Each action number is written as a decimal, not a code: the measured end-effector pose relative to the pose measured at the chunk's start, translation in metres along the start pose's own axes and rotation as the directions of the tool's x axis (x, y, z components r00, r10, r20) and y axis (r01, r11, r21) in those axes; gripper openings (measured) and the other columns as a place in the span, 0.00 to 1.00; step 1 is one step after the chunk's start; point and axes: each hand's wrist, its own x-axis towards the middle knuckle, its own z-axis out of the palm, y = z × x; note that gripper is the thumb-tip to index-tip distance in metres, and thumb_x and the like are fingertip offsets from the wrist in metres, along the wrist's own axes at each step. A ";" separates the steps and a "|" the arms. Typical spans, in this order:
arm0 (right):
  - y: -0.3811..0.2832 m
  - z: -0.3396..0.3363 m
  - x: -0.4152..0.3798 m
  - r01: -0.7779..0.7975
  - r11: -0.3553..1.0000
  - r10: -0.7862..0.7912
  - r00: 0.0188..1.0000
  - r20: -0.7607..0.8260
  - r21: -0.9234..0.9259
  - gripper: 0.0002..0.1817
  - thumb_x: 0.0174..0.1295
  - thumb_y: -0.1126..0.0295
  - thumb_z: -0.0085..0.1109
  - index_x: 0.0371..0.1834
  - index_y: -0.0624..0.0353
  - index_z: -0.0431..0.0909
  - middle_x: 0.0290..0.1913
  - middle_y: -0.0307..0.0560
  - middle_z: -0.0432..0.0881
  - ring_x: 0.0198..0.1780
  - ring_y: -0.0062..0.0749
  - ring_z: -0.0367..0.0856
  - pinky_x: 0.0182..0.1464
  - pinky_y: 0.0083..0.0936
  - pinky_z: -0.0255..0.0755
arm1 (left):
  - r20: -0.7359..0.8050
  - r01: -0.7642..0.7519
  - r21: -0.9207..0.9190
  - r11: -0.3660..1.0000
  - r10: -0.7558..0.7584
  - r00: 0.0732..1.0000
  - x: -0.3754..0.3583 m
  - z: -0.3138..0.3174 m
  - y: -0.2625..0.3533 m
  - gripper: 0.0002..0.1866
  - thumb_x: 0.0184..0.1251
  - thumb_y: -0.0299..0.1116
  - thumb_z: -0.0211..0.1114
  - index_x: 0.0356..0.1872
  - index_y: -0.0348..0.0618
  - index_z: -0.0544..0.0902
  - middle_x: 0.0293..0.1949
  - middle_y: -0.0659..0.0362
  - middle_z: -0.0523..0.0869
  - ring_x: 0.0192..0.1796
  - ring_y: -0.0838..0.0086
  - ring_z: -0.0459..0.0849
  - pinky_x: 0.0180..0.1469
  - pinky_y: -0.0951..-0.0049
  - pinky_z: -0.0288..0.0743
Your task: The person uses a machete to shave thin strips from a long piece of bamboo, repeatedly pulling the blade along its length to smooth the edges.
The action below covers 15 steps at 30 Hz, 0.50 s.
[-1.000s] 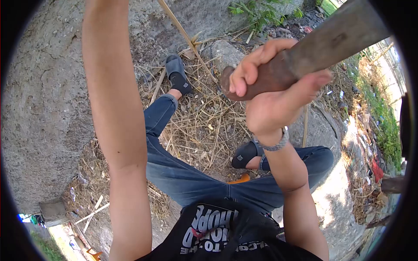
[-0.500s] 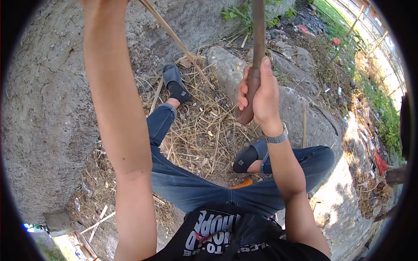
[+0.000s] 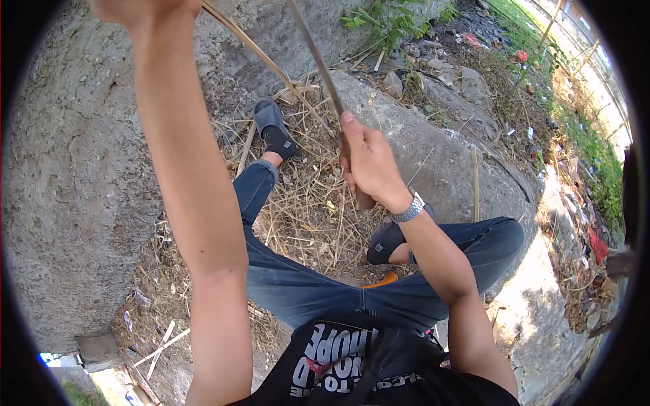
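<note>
My right hand (image 3: 371,166) is wrapped around the brown handle of a long knife (image 3: 318,61). Its blade slants up and to the left, seen nearly edge-on, and the tip is beyond the top edge. My left hand (image 3: 145,8) is raised at the top left, and its fingers are mostly cut off by the frame. A thin bamboo strip (image 3: 254,49) runs from that hand down and right, passing left of the blade. The strip's lower end comes down by the straw near my right hand.
My jeans-clad legs (image 3: 298,287) are spread around ground strewn with dry straw (image 3: 305,223). A grey boulder (image 3: 433,159) is at right and a rough stone wall (image 3: 74,169) at left. Something orange (image 3: 382,279) lies between my thighs. Litter and grass (image 3: 596,183) lie far right.
My right hand with the knife has moved left and slightly down. The blade has turned from nearly upright, broad side showing, to a leftward slant. My left forearm has shifted slightly.
</note>
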 end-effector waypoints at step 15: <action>0.074 -0.002 0.011 -0.360 0.923 0.376 0.920 0.114 -0.139 0.36 0.83 0.39 0.42 0.27 0.63 0.71 0.18 0.41 0.73 0.14 0.28 0.75 0.20 0.27 0.70 | -0.032 -0.029 0.079 0.996 0.031 0.999 0.005 0.014 0.009 0.26 0.86 0.59 0.53 0.28 0.56 0.64 0.17 0.69 0.58 0.15 0.81 0.56 0.17 0.76 0.49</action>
